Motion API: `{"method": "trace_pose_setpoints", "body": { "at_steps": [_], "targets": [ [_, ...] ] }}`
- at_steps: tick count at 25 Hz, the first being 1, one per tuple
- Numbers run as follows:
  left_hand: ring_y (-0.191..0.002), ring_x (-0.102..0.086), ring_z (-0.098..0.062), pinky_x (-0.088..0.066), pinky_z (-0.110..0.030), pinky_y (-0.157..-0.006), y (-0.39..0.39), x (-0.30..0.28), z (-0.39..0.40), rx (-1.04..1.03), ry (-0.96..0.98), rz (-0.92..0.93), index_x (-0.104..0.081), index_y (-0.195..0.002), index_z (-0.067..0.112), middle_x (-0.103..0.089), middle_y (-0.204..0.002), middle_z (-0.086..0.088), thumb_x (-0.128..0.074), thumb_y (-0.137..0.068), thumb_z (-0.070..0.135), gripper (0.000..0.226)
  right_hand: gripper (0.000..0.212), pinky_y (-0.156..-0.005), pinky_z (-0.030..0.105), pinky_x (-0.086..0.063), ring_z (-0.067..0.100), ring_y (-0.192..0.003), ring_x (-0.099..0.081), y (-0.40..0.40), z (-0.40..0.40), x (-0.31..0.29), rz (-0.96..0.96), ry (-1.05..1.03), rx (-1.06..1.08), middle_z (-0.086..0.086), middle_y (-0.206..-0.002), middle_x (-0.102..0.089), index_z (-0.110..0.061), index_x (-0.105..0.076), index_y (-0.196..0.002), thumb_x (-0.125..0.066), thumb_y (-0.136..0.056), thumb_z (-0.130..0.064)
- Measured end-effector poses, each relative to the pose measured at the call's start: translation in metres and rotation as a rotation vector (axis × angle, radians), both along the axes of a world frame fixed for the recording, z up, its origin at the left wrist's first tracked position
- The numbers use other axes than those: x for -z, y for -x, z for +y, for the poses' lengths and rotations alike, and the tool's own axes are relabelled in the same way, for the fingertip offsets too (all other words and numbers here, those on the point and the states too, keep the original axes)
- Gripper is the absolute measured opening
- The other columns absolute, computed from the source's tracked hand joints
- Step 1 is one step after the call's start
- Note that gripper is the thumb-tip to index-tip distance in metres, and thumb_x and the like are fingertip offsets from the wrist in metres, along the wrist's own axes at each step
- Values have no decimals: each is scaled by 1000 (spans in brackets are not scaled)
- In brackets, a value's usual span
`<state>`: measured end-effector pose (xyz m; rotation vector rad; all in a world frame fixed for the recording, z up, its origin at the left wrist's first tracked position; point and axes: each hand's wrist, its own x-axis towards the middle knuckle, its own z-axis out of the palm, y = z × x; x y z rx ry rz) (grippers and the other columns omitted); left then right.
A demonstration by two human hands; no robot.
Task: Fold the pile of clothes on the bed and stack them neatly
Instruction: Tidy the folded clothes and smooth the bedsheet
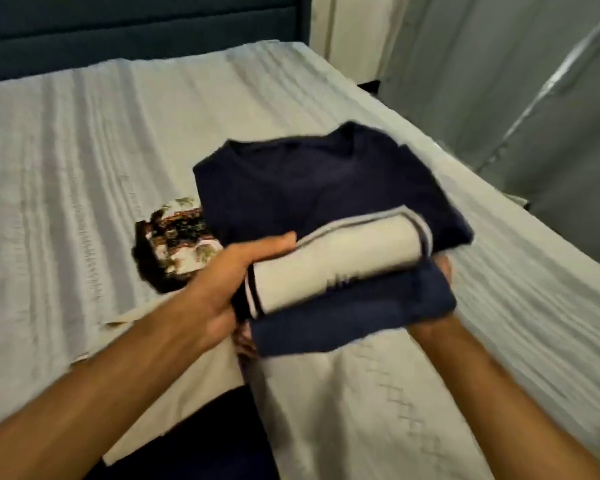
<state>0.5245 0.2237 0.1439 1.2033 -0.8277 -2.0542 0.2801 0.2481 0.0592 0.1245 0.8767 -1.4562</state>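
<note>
Both my hands hold a small stack of folded clothes above the bed: a folded white garment with dark stripe trim (pixel 333 268) lies on a folded navy piece (pixel 354 320). My left hand (pixel 229 282) grips the stack's left end, thumb on top. My right hand (pixel 440 271) supports the right end from beneath, mostly hidden by the cloth. Just behind the stack a navy T-shirt (pixel 319 188) lies folded on the bed, collar away from me. A dark patterned garment (pixel 174 237) lies crumpled to its left.
The bed (pixel 84 150) has a pale striped cover; a beige cloth (pixel 174 393) lies under my left forearm at the near edge. A dark blue headboard (pixel 118 29) stands behind. Grey curtains (pixel 499 81) hang to the right of the bed.
</note>
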Motion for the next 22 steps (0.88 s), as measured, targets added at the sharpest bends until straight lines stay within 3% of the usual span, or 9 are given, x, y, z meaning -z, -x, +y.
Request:
{"method": "trace_pose_setpoints", "body": {
  "at_steps": [1, 3, 6, 8, 11, 14, 16, 18, 22],
  "targets": [
    [-82, -77, -22, -62, -34, -81, 20, 22, 14, 56, -50, -47, -81, -108, 6, -78, -108, -15, -78, -79, 26, 35, 83, -114, 44, -45, 24, -134, -59, 45, 2, 10, 88, -30, 56, 10, -151, -57, -25, -50, -151, -48, -91, -82],
    [-86, -77, -24, -61, -36, -84, 55, 63, 36, 123, -124, -85, -82, -105, 6, -78, -110, -16, -80, -78, 23, 33, 108, -124, 54, -26, 31, -150, -39, 126, 26, 45, 192, -43, 42, 12, -163, -41, -30, -44, -157, -62, -71, -92],
    [-93, -76, -25, -60, -38, -88, 111, 121, 60, 176, -165, -99, -80, -110, 6, -78, -111, -13, -83, -77, 24, 38, 108, -119, 60, -34, 42, -146, -43, 184, 75, 62, 266, -69, -11, 17, -155, -50, -25, -42, -157, -80, -70, -78],
    [-107, -74, -25, -57, -39, -94, 153, 167, 73, 234, -113, -234, -72, -126, 10, -75, -123, -11, -88, -75, 24, 55, 95, -117, 60, -39, 41, -137, -54, 209, 118, 93, 224, -137, 12, 20, -145, -59, -16, -53, -151, -76, -77, -71],
    [-134, -53, -40, -47, -48, -107, 205, 225, 109, 312, -51, -844, -28, -158, 8, -48, -153, -21, -95, -72, 22, 110, 76, -100, 50, -55, 35, -103, -71, 241, 189, 148, 347, -514, -51, 13, -114, -76, -10, -69, -132, -64, -84, -69],
    [-144, -30, -52, -30, -64, -116, 285, 241, 158, 334, 456, -1265, -22, -159, 11, -28, -159, -29, -82, -72, 11, 106, 40, -71, 33, -48, 22, -83, -64, 283, 261, 158, 487, -615, -221, 4, -101, -70, -19, -65, -118, -54, -98, -52],
    [-147, -26, -50, -25, -64, -117, 356, 233, 191, 426, 787, -1237, -33, -155, 15, -28, -161, -25, -76, -73, 13, 93, 29, -64, 28, -45, 21, -85, -63, 320, 312, 139, 618, -620, -350, 11, -106, -71, -19, -63, -114, -62, -97, -42],
    [-140, -37, -50, -32, -64, -112, 442, 219, 224, 681, 996, -1120, -42, -148, 15, -42, -153, -24, -68, -75, 30, 79, 40, -64, 21, -48, 18, -86, -64, 363, 381, 127, 871, -632, -425, 13, -112, -72, -13, -63, -127, -71, -95, -34],
    [-132, -47, -43, -39, -55, -106, 624, 190, 330, 1311, 1285, -846, -49, -147, 18, -52, -145, -17, -58, -83, 48, 70, 58, -109, 40, -45, 32, -130, -53, 459, 543, 114, 1288, -996, -342, 14, -140, -59, -13, -50, -147, -54, -96, -40]
  ]
}}
